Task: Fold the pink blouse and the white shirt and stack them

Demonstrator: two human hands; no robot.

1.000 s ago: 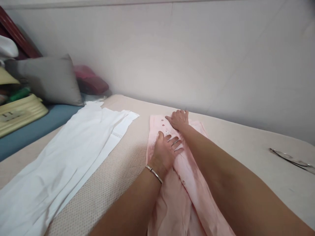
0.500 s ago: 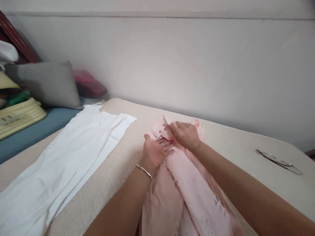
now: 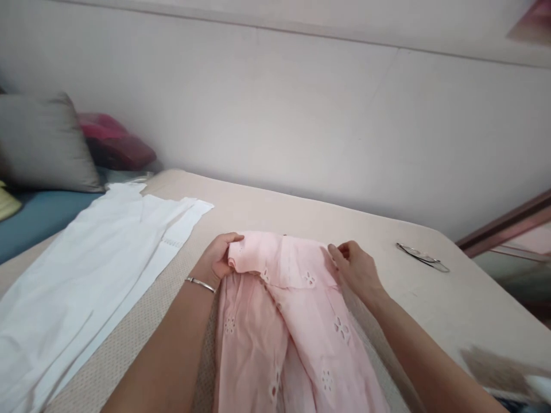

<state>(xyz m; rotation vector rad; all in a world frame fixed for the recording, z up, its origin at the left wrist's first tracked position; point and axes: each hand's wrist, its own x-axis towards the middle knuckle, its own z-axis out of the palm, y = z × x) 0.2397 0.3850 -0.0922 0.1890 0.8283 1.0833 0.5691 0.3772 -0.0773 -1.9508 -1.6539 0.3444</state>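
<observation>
A pale pink garment (image 3: 293, 321) with eyelet flowers lies on the beige bed (image 3: 267, 209) in front of me, its far end folded back toward me. My left hand (image 3: 217, 258), with a thin bangle on the wrist, grips the left corner of that fold. My right hand (image 3: 355, 267) pinches the fold's right corner. Both hands sit at the garment's far edge, about a garment's width apart.
A white garment (image 3: 90, 269) lies flat to the left. A grey pillow (image 3: 43, 143) and a dark red cushion (image 3: 114, 143) rest against the wall at far left, above a blue sheet (image 3: 34, 215). A wire hanger (image 3: 424, 257) lies at the right.
Both hands have left the button placket, spread apart and taken the garment's far end, which is now folded toward me. The view has turned right.
</observation>
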